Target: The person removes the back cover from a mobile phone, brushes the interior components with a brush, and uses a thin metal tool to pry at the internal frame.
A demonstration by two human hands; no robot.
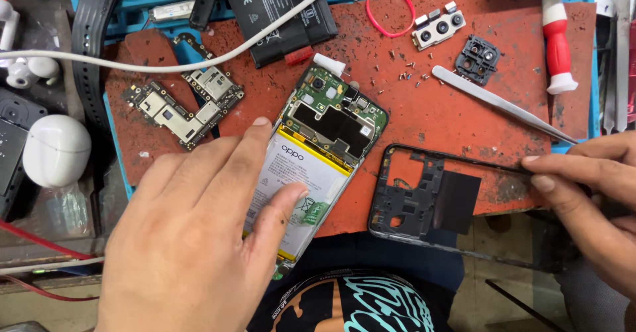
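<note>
Head view, from the left: the left hand [192, 239] lies spread, fingers flat on the battery of the opened phone [318, 153], which rests on the red mat [424, 107]. Its back is already off, circuit board bare, and loose screws [404, 74] lie beyond. The right hand [589, 193] pinches the detached black frame [430, 193] by its edge.

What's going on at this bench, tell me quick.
A person has an opened phone lying on a red work mat. The left hand rests on it, fingers on its white battery. The right hand pinches the edge of a black phone frame beside it. Tweezers, loose screws, a camera module and a bare circuit board lie around.
</note>
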